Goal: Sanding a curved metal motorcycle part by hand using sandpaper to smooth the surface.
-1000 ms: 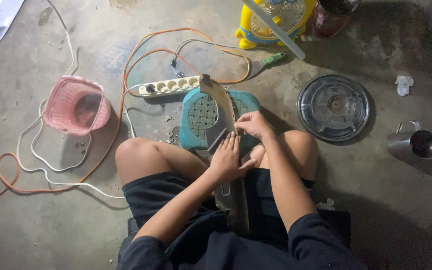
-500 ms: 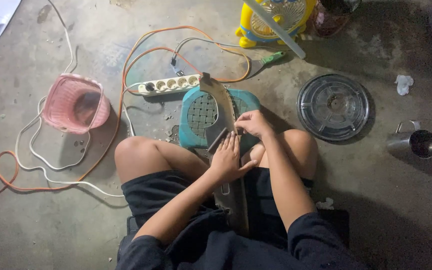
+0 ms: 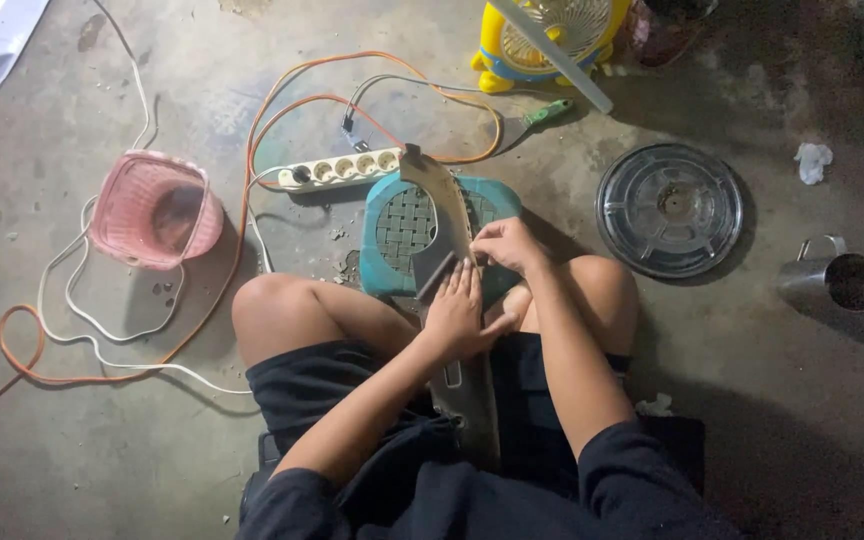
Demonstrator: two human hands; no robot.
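— Which step am I looking at?

— I judge it as the rubbing step: the left hand (image 3: 457,315) lies flat, fingers straight, and presses a small dark block (image 3: 435,277) against the long blade (image 3: 442,200). The right hand (image 3: 507,245) is curled narrow and pinches the blade's right edge, just far of the left hand.

— Where does the blade lie?

— It runs from between the knees out over the teal stool (image 3: 392,225), with its tip at the far side near the power strip (image 3: 337,170). Its near end is under the left hand; I cannot see the handle clearly.

— What would another stroke call for?

— As I see it, steady downward pressure on the block, the right hand's fingers kept off the edge, and the stool not rocking.

— Anything close by?

— A pink basket (image 3: 152,210) lies to the left, a round lid (image 3: 669,208) to the right; both are well apart from the hands.
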